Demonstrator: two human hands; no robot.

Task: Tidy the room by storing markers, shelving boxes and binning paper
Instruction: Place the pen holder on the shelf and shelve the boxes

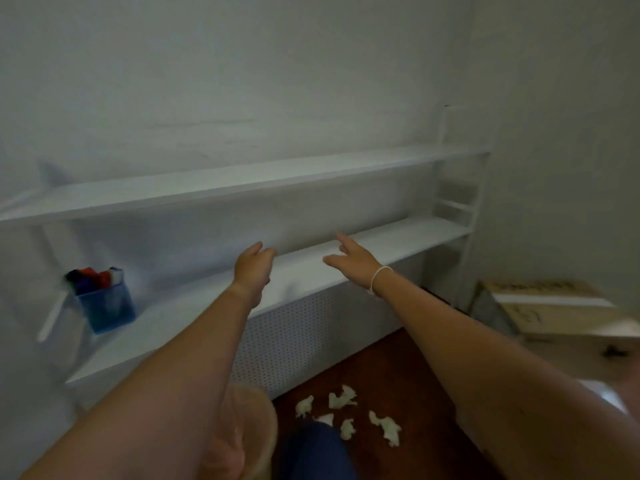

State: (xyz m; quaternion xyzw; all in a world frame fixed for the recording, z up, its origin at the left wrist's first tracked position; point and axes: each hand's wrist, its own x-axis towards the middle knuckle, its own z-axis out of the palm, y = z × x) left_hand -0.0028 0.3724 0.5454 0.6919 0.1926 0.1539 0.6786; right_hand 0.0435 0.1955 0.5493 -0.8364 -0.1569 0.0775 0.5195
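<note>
Both my arms reach out over the lower white shelf (408, 237). My left hand (252, 271) hovers above its front edge with the fingers loosely curled and nothing in it. My right hand (349, 261) is spread open above the shelf board, a white band on its wrist. A blue cup (107, 306) full of coloured markers stands at the left end of that shelf. Cardboard boxes (554, 310) lie low at the right by the wall. Several crumpled white paper pieces (346, 410) lie on the dark red floor. A pale bin (256, 434) sits below my left arm, partly hidden.
An upper white shelf (242, 181) runs along the wall above the lower one. A white perforated panel (311, 334) covers the space under the lower shelf. A white ladder-like shelf support (457, 202) stands at the right end. My blue-clad knee (311, 452) is at the bottom.
</note>
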